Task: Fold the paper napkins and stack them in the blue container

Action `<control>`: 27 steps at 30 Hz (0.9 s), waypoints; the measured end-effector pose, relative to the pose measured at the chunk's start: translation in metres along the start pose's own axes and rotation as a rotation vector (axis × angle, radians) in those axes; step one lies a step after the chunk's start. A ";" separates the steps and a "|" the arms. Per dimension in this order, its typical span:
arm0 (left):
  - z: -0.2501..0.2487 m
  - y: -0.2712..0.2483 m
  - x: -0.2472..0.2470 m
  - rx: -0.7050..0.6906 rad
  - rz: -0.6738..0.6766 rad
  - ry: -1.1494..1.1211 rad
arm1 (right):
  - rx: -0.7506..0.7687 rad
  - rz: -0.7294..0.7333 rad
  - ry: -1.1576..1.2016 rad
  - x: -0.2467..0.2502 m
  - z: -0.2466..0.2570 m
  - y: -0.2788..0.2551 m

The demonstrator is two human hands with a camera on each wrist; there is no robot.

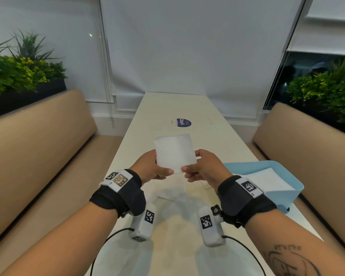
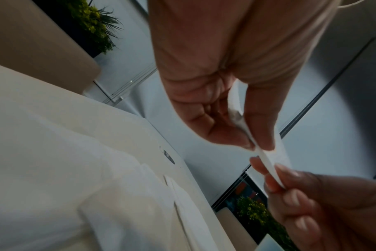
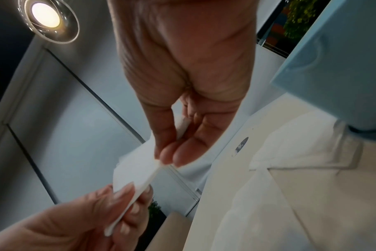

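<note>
More flat sheets lie on the table, right under the hands. They do not look folded yet. Above them the left hand and the right hand hold one napkin up in the air. Each hand pinches its near edge between thumb and fingers, and the other fingers are curled in. The napkin looks like a small folded square, so the folding seems about done. Next it should go right, into the blue box, flat on the white pile inside. Let go softly so it does not open. Farther off is a round sticker.
</note>
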State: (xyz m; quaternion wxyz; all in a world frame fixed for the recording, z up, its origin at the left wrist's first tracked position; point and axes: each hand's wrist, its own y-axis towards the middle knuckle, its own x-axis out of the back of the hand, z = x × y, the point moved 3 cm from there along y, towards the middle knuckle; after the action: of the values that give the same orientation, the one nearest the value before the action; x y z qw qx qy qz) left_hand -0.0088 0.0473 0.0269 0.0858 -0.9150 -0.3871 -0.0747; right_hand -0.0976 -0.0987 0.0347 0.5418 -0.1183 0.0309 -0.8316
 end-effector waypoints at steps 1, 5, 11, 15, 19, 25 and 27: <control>-0.003 0.000 -0.003 -0.003 0.012 -0.007 | -0.002 -0.011 0.008 0.007 0.001 -0.003; -0.019 0.003 -0.017 -0.025 -0.001 -0.066 | 0.012 -0.086 0.044 0.035 0.008 -0.015; -0.046 0.011 -0.046 -0.126 -0.197 -0.114 | 0.084 -0.213 -0.002 0.076 0.021 -0.028; -0.071 0.019 -0.076 -0.212 -0.239 0.002 | 0.140 -0.298 -0.127 0.110 0.032 -0.038; -0.087 0.032 -0.112 -0.187 -0.102 0.081 | 0.111 -0.383 -0.312 0.153 0.037 -0.043; -0.091 0.044 -0.176 0.005 0.179 0.078 | 0.026 -0.393 -0.599 0.211 0.023 -0.046; -0.088 0.047 -0.193 0.063 0.229 0.100 | -0.018 -0.370 -0.675 0.224 0.013 -0.045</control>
State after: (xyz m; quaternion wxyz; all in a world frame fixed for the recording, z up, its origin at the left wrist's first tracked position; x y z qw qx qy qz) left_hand -0.1136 -0.1379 0.0687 0.1417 -0.9452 -0.2774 -0.0978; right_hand -0.2210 -0.2830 0.0922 0.3614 -0.3937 -0.1637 -0.8292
